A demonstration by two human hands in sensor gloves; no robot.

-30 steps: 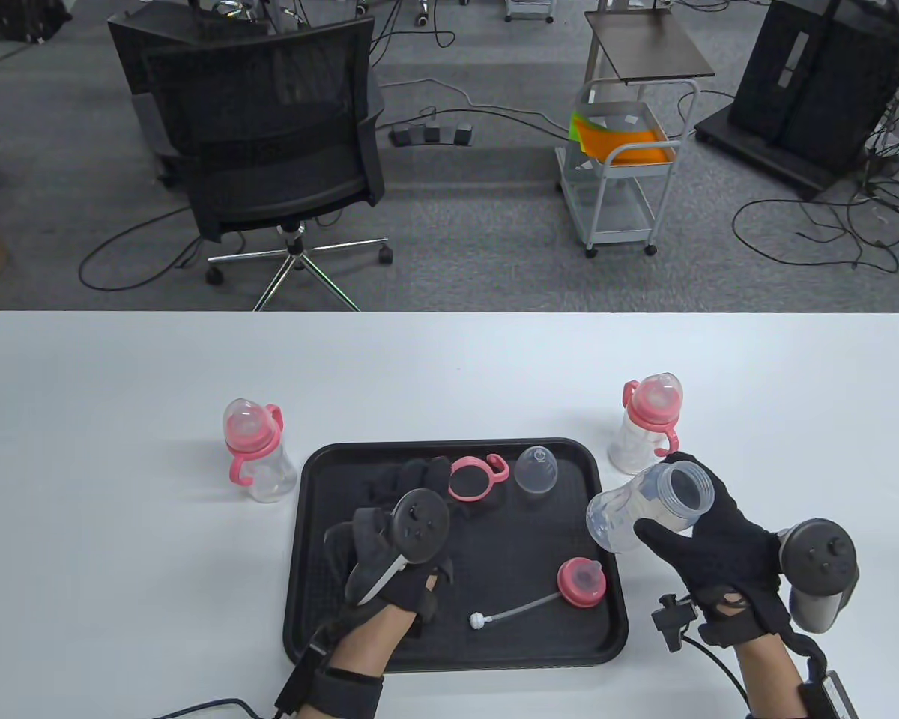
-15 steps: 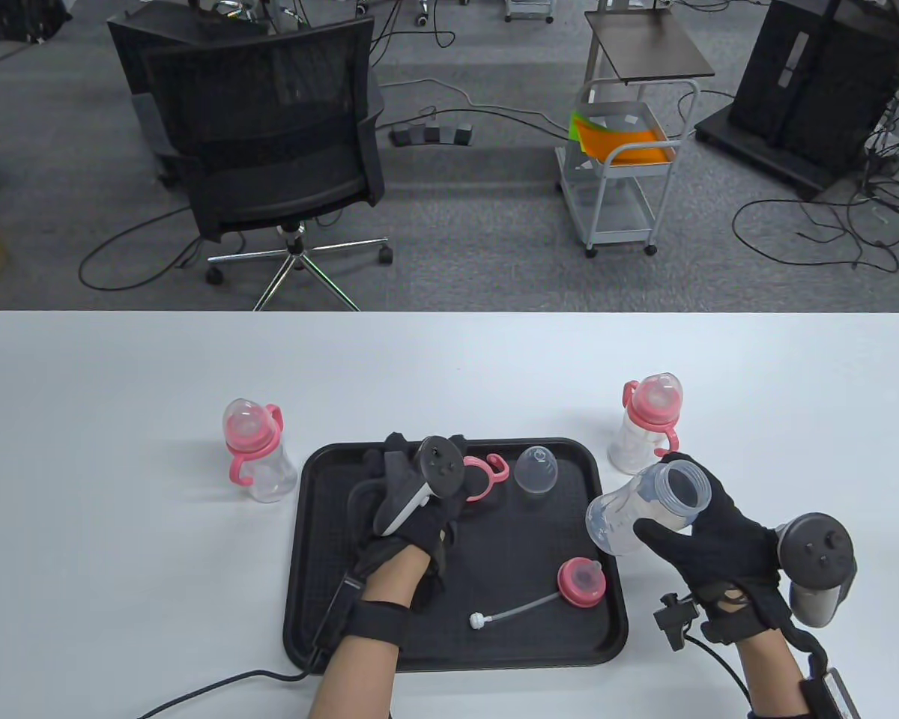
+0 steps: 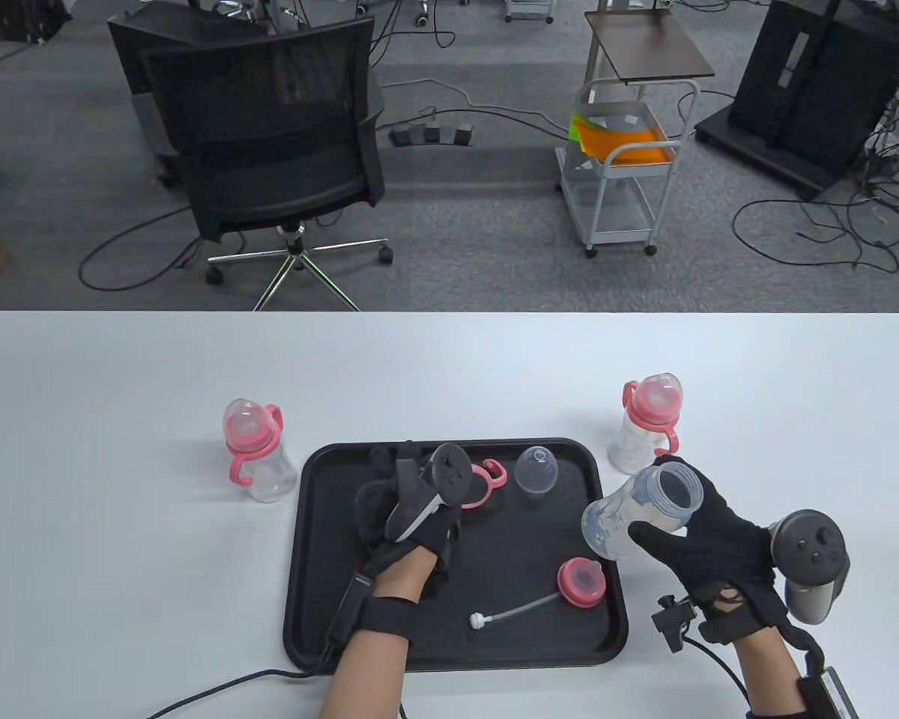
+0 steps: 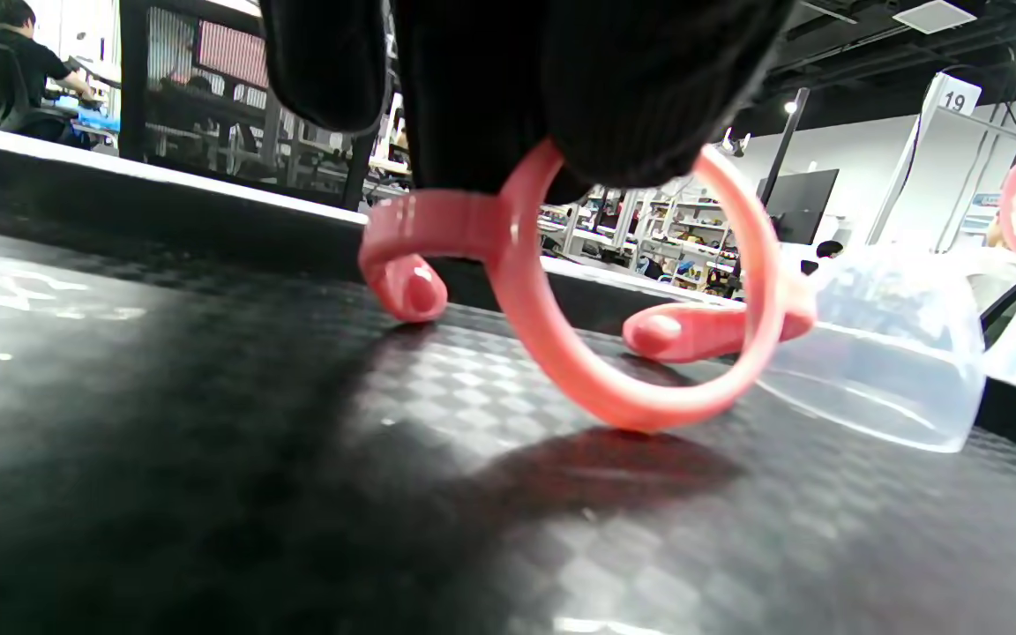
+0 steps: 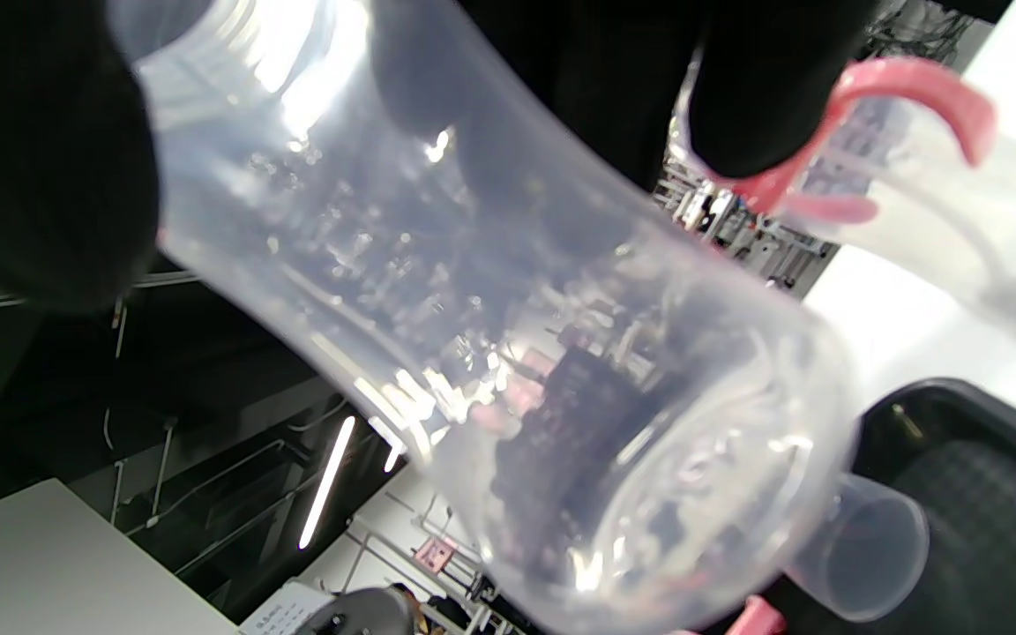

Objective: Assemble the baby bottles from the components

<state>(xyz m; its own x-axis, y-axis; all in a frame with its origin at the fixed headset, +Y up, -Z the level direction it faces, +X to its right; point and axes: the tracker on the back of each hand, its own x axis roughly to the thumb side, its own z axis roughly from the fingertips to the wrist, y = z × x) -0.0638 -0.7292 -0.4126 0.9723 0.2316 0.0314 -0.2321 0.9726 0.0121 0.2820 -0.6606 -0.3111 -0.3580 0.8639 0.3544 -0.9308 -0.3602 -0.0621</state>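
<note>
One black tray [image 3: 307,569] on the white worktop [image 3: 120,374]. Two assembled bottles upright on the worktop outside the tray: left bottle [image 3: 253,458] just off the tray's left edge, right bottle [image 3: 644,423] off its far right corner.

One open clear bottle body [image 3: 640,509], tilted, mouth up and away, wrapped in the right hand [image 3: 719,550] above the tray's right edge; that grip closed round it, thumb across the front and fingers behind, as the right wrist view [image 5: 490,353] confirms.

One pink handle ring [image 4: 578,300] in the tray's far part, tipped up on edge, lower rim touching the tray floor, top pinched by the left hand [image 3: 412,509]; fingertips [image 4: 614,97] curled over it.

Loose in the tray: one clear cap [image 3: 535,469] just right of the ring, one pink collar with nipple [image 3: 580,582] near the right side, one straw tube [image 3: 513,608] lying beside it.
</note>
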